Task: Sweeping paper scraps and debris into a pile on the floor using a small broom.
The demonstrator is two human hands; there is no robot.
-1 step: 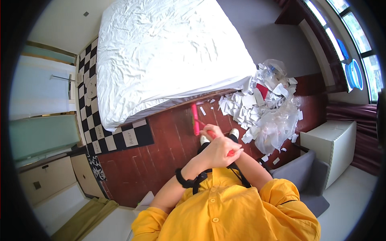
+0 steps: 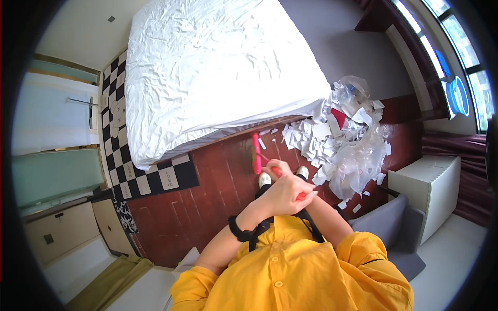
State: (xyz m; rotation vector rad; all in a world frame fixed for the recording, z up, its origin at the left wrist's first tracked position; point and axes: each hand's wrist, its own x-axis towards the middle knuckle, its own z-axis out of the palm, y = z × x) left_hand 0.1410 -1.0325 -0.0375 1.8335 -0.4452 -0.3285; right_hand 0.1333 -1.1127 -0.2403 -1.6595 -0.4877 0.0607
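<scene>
Both of my hands are closed round the red handle of a broom [image 2: 257,154], whose narrow pink head is at the floor in front of my feet, near the foot of the bed. My left hand [image 2: 285,196] grips the top of the handle, and the red end pokes out beside its fingers. Lower down the handle is my right hand [image 2: 274,167], partly covered by the left one. To the right of the broom spreads a heap of white paper scraps [image 2: 306,141], with a few loose pieces close to the broom head.
A bed [image 2: 218,67] with a white sheet fills the space ahead. Clear plastic bags [image 2: 351,168] lie in the paper heap. On the right stand a grey chair [image 2: 381,220] and a white cabinet [image 2: 423,173]. A checkered mat [image 2: 166,179] borders the bed at left.
The broom head has shifted slightly to the right along the floor. My hands, still round the handle, have moved a little to the right too.
</scene>
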